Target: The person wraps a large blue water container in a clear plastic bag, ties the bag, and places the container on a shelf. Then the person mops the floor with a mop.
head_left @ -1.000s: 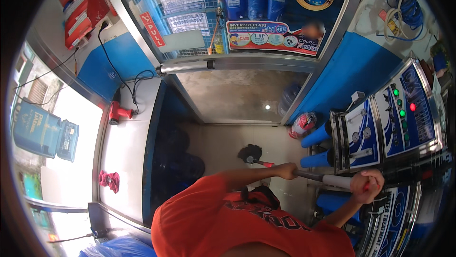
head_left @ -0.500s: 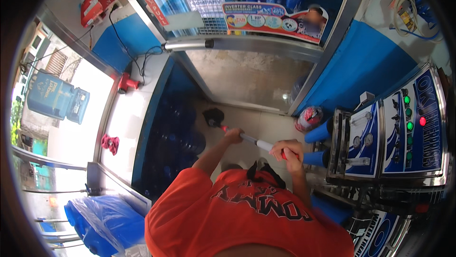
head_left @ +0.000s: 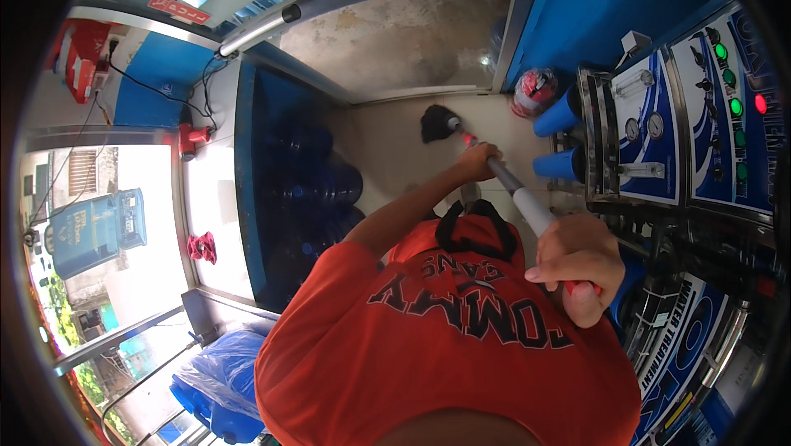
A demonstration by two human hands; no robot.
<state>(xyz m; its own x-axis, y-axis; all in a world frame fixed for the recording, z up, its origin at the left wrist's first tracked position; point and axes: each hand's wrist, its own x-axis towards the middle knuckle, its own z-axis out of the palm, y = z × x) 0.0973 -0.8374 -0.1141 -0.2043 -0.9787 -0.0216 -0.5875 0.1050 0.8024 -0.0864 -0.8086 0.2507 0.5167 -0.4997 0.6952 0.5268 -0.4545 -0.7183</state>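
A mop with a grey and white pole [head_left: 526, 199] slants from my body down to the floor. Its dark, shaggy head [head_left: 435, 125] rests on the pale tiles in front of the glass door. My left hand [head_left: 480, 162] is wrapped round the lower pole, just above a red joint. Higher up, close to my right side, my right hand [head_left: 579, 265] grips the red-ended top of the pole. Its fingers are curled and partly cover the handle.
Large dark blue water jugs [head_left: 317, 186] stand under the counter [head_left: 216, 199] on the left. To the right are blue filter housings [head_left: 558, 163] and a control panel [head_left: 655, 129] with lit lamps. A red and white wrapped bundle [head_left: 535, 91] sits beside the door frame [head_left: 511, 34].
The mop head has moved to the right across the floor. My right hand has come back and right, closer to my body, and my left hand has shifted right. The view has tilted.
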